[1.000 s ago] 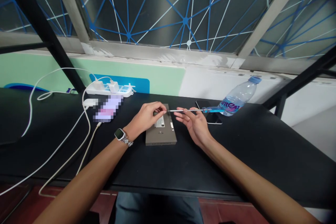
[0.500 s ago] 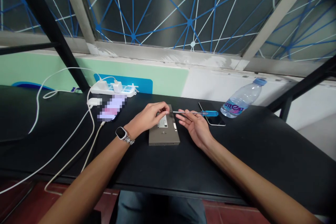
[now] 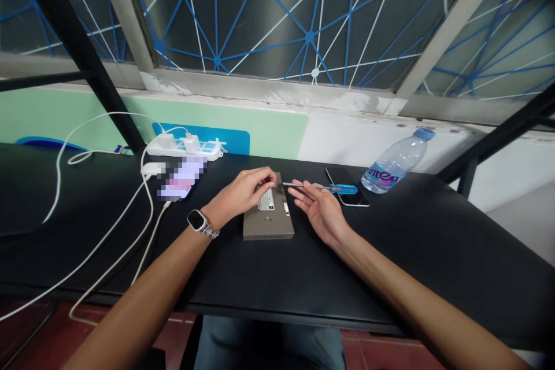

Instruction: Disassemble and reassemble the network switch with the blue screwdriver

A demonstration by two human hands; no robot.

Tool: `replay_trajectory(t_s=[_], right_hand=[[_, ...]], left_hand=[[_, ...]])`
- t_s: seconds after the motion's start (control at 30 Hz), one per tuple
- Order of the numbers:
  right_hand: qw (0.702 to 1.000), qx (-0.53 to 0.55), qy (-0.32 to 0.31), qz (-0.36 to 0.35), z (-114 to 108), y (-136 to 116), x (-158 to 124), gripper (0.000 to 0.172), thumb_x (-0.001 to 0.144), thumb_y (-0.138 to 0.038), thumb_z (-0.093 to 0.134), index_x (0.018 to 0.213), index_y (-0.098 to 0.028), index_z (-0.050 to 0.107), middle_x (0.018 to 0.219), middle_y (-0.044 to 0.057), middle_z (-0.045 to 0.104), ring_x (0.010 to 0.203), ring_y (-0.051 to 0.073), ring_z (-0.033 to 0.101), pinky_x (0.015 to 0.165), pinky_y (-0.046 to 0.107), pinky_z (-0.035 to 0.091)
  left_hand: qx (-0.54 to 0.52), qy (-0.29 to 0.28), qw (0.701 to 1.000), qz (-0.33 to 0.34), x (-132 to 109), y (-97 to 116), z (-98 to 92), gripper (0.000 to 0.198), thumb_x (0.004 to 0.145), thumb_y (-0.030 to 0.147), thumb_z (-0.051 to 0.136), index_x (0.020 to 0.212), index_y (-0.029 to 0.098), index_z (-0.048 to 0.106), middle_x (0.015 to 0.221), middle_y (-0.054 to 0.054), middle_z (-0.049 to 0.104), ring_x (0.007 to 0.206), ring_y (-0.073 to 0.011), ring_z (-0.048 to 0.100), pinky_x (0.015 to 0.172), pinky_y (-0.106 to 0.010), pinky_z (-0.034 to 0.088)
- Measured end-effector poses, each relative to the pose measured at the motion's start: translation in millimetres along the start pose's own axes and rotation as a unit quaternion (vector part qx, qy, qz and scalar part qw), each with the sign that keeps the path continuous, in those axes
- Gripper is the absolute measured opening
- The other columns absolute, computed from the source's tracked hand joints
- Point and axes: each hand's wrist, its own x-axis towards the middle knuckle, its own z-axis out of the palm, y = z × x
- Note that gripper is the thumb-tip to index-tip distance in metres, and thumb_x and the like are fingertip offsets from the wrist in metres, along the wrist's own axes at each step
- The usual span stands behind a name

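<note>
- Gripped lightly between the thumb and fingers of the right hand (image 3: 323,214), a screwdriver (image 3: 344,189) lies nearly level, its blue handle to the right and its metal shank pointing left.
- The right palm is turned partly upward, the fingers loosely spread, with the shank running across them.
- The left hand (image 3: 243,193) has its thumb and forefinger close together at the tip of the screwdriver; whether they pinch the tip itself or some small piece there, I cannot tell.
- Below the hands, a flat grey-brown box (image 3: 269,228) rests on the black table (image 3: 433,254), near the middle of the scene. The left hand covers part of its far left side. A white label (image 3: 266,201) shows on its top, beside the left fingers.
- The screwdriver's tip is over the far part of the box; contact between the two is too small to make out.
- A watch (image 3: 197,220) with a metal band sits on the left wrist.
- Beyond the right hand, a dark phone (image 3: 344,176) lies on the table behind the blue handle, and a clear bottle (image 3: 390,167) with a blue cap leans to the right just beside it.
- On the far left, a white power strip (image 3: 212,151) holds two plugs, with a blurred, lit phone (image 3: 182,179) nearer.
</note>
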Motion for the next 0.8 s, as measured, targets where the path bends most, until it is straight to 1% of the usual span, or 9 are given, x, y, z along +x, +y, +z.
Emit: replay_trajectory(t_s=[0.1,0.17,0.23,0.33,0.4,0.47,0.67,0.73,0.8], right_hand=[[1.000,-0.007,0.016,-0.017,-0.6,-3.9,0.9,0.028,0.073,-0.025,0.082,0.081,-0.021,0.056,0.098,0.008,0.078,0.092,0.022,0.076,0.064,0.025,0.058],[0.999,-0.022,0.024,-0.031,-0.8,-6.0,1.4,0.032,0.072,-0.025,0.083,0.082,-0.022,0.052,0.086,0.005,0.078,0.082,0.021,0.076,0.059,0.024,0.057],[0.998,-0.039,0.019,-0.049,-0.8,-6.9,1.5,0.035,0.072,-0.028,0.083,0.083,-0.023,0.049,0.074,0.001,0.075,0.068,0.018,0.073,0.053,0.023,0.054],[0.996,-0.061,-0.008,-0.071,-0.2,-6.4,0.5,0.036,0.076,-0.033,0.080,0.085,-0.024,0.046,0.063,-0.003,0.069,0.055,0.015,0.067,0.047,0.022,0.050],[0.994,-0.071,-0.019,-0.080,0.4,-5.8,-0.7,0.036,0.079,-0.035,0.077,0.086,-0.024,0.044,0.060,-0.005,0.066,0.050,0.014,0.063,0.044,0.022,0.048],[0.993,-0.078,-0.025,-0.086,0.9,-5.6,-1.7,0.036,0.080,-0.036,0.077,0.087,-0.025,0.043,0.058,-0.006,0.064,0.047,0.013,0.060,0.043,0.021,0.046],[0.991,-0.104,-0.029,-0.076,1.4,-6.3,-1.6,0.040,0.079,-0.039,0.077,0.086,-0.025,0.040,0.056,-0.006,0.062,0.044,0.012,0.057,0.041,0.021,0.045],[0.989,-0.127,-0.028,-0.075,0.9,-6.6,-0.5,0.041,0.079,-0.041,0.076,0.086,-0.026,0.038,0.053,-0.008,0.059,0.041,0.012,0.055,0.039,0.021,0.045],[0.983,-0.162,-0.023,-0.077,-0.8,-7.5,1.3,0.043,0.079,-0.044,0.074,0.086,-0.026,0.036,0.050,-0.010,0.055,0.036,0.012,0.051,0.036,0.021,0.042]], left_hand=[[0.047,-0.022,0.998,-0.028,-0.6,-10.9,-12.1,0.016,0.096,0.023,0.045,0.093,0.020,0.060,0.087,-0.004,0.066,0.075,-0.0154,0.058,0.068,-0.029,0.043],[0.083,-0.030,0.994,-0.065,-3.9,-23.6,-25.5,0.014,0.092,0.020,0.047,0.091,0.019,0.061,0.086,-0.005,0.066,0.075,-0.0159,0.059,0.068,-0.029,0.043],[0.119,-0.027,0.983,-0.133,-10.2,-39.0,-40.7,0.012,0.087,0.018,0.050,0.088,0.018,0.062,0.083,-0.006,0.066,0.072,-0.0162,0.059,0.066,-0.029,0.042],[0.169,-0.042,0.954,-0.244,-22.5,-62.0,-59.6,0.013,0.075,0.012,0.052,0.079,0.018,0.062,0.071,-0.005,0.064,0.064,-0.0165,0.057,0.061,-0.029,0.039],[0.188,-0.065,0.933,-0.298,-29.6,-73.8,-66.3,0.018,0.066,0.007,0.050,0.071,0.019,0.063,0.065,-0.004,0.063,0.059,-0.0163,0.055,0.058,-0.029,0.037],[0.192,-0.061,0.922,-0.331,-34.4,-81.8,-68.6,0.019,0.062,0.007,0.049,0.067,0.019,0.063,0.063,-0.004,0.064,0.056,-0.0160,0.054,0.056,-0.029,0.035],[0.182,-0.041,0.917,-0.352,-37.1,-86.1,-70.3,0.019,0.061,0.008,0.050,0.066,0.018,0.065,0.064,-0.005,0.067,0.057,-0.0166,0.056,0.057,-0.029,0.038],[0.189,-0.040,0.924,-0.330,-33.3,-79.7,-68.9,0.017,0.066,0.010,0.051,0.070,0.019,0.066,0.066,-0.006,0.067,0.061,-0.0180,0.059,0.061,-0.030,0.042],[0.175,-0.031,0.943,-0.281,-26.9,-68.7,-61.3,0.016,0.076,0.016,0.053,0.080,0.019,0.068,0.077,-0.008,0.070,0.072,-0.0209,0.064,0.070,-0.033,0.048]])
